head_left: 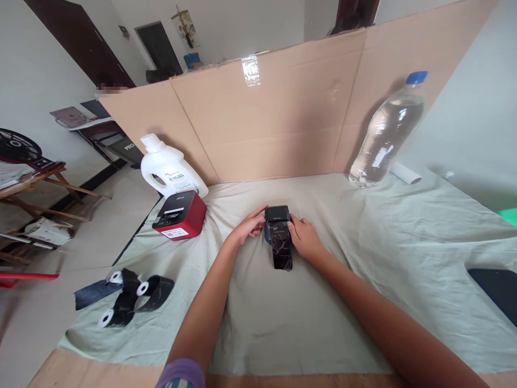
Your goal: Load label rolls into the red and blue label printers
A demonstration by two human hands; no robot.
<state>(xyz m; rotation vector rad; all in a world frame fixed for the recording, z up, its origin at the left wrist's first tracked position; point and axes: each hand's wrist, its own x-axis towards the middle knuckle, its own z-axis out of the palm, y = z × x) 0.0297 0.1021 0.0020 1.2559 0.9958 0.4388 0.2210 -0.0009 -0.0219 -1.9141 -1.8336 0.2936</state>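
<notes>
Black small printer (277, 216) sits between both sets of fingers on the green cloth (363, 258); left hand (247, 228) and right hand (304, 236) press its sides, marbled tape (281, 250) trailing below the fingertips

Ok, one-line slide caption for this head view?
Both hands, left hand and right hand, grip a small black printer feeding black marbled tape on pale green cloth.
</notes>
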